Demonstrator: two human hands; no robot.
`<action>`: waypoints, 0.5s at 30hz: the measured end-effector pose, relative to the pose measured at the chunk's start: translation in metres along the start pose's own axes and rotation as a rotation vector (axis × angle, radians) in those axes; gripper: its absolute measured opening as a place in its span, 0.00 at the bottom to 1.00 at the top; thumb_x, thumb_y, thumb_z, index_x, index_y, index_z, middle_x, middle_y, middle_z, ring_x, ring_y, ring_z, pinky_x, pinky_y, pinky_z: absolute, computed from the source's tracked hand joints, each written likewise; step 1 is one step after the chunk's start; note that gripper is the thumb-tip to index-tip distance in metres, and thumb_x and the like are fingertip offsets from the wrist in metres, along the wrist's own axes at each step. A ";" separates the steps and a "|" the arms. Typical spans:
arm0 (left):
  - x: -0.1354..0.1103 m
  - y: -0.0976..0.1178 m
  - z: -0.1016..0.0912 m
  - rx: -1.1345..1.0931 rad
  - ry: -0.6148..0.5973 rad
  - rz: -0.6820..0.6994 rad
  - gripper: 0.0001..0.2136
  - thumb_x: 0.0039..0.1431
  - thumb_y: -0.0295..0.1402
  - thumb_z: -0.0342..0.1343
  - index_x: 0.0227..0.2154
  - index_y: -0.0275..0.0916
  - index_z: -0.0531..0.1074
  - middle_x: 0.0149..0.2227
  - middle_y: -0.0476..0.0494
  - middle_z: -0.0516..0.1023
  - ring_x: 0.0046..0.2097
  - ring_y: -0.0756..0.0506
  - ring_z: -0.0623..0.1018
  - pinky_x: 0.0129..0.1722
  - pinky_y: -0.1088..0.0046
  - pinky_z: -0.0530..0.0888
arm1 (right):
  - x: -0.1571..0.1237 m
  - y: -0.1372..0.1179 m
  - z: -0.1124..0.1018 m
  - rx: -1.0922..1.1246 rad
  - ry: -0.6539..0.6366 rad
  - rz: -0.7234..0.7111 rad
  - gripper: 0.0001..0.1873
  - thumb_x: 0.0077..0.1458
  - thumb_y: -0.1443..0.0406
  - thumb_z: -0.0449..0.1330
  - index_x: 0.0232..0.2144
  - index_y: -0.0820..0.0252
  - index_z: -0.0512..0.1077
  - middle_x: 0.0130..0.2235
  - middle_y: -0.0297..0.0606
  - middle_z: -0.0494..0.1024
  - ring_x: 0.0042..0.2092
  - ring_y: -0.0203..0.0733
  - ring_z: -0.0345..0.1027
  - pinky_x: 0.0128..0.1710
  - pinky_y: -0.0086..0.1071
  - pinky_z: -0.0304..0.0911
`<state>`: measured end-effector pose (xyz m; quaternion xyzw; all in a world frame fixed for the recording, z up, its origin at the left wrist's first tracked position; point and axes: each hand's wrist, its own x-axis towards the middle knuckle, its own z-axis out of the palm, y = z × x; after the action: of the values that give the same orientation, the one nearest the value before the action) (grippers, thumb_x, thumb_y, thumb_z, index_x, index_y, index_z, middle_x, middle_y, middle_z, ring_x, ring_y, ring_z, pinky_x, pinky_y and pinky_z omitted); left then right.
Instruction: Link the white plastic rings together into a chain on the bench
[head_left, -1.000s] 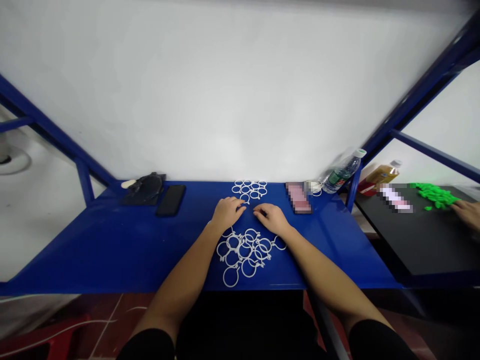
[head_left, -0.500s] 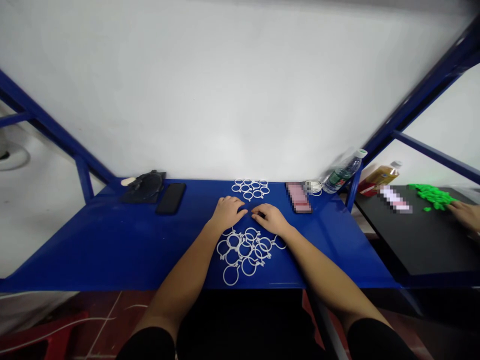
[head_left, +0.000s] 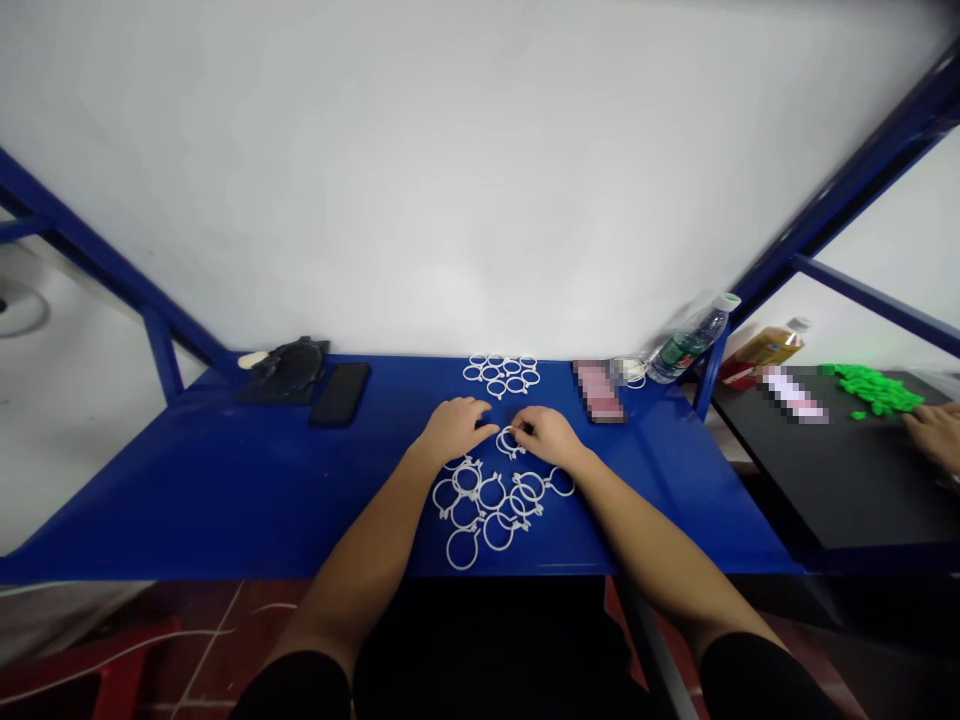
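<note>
1. Head view, only one. Right hand is over the surface, thumb and fingers bent close, tips at the edge of two overlapping rings. Pinched or just touching, cannot tell.
2. Left hand: looser grip, thumb spread off the fingers, nothing seen in it. Thumb tip points at the two rings, just beside them.
3. Rings are white, thin, each with a small tab where that shows. Near pile lies between the forearms, several overlapping; far group lies flat by the wall, mostly side by side.
4. Handling, my judgement: pinch one rim only, away from the tab. Tabs look likely to snag.
5. Let the left hand pin the lower ring while the right slides the upper one off sideways, low. A straight lift may bring both.
6. Light pressure; such thin rims probably skid or flip if pushed down on one side.
7. Watch the right forearm: the pile's outermost ring lies just beside it, easily dragged.
</note>
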<state>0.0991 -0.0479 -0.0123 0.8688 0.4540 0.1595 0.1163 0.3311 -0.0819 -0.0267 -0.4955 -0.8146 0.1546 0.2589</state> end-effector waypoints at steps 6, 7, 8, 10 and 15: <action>0.001 0.016 0.011 -0.211 0.029 0.112 0.14 0.68 0.36 0.58 0.55 0.45 0.76 0.44 0.45 0.83 0.45 0.43 0.82 0.45 0.66 0.77 | 0.000 -0.003 -0.002 0.086 0.133 0.199 0.09 0.60 0.63 0.62 0.27 0.56 0.73 0.26 0.31 0.77 0.27 0.37 0.67 0.28 0.30 0.55; 0.001 0.017 0.011 -0.229 0.065 0.108 0.17 0.67 0.36 0.59 0.58 0.45 0.74 0.46 0.45 0.82 0.44 0.44 0.82 0.45 0.66 0.77 | 0.000 -0.003 -0.003 0.082 0.146 0.222 0.10 0.60 0.62 0.61 0.26 0.56 0.73 0.25 0.31 0.77 0.26 0.37 0.67 0.28 0.30 0.54; 0.001 0.018 0.011 -0.241 0.111 0.117 0.21 0.66 0.38 0.61 0.60 0.44 0.72 0.49 0.43 0.81 0.44 0.44 0.81 0.46 0.66 0.78 | 0.001 -0.003 -0.003 0.077 0.158 0.245 0.11 0.60 0.62 0.61 0.26 0.56 0.72 0.25 0.31 0.76 0.26 0.37 0.66 0.28 0.30 0.54; 0.001 0.020 0.011 -0.251 0.208 0.176 0.24 0.64 0.40 0.64 0.61 0.43 0.71 0.53 0.41 0.79 0.47 0.43 0.81 0.48 0.65 0.78 | 0.002 -0.002 -0.003 0.068 0.177 0.291 0.11 0.59 0.62 0.60 0.25 0.56 0.71 0.25 0.31 0.76 0.26 0.37 0.67 0.29 0.30 0.54; 0.002 0.028 0.013 -0.212 0.257 0.336 0.13 0.64 0.40 0.65 0.47 0.41 0.78 0.43 0.42 0.81 0.46 0.43 0.80 0.49 0.64 0.76 | 0.002 -0.001 -0.001 0.037 0.211 0.346 0.14 0.60 0.63 0.58 0.22 0.55 0.69 0.24 0.32 0.76 0.27 0.39 0.68 0.29 0.31 0.53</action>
<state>0.1263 -0.0632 -0.0146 0.8878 0.2949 0.3325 0.1199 0.3302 -0.0807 -0.0247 -0.6368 -0.6826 0.1589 0.3215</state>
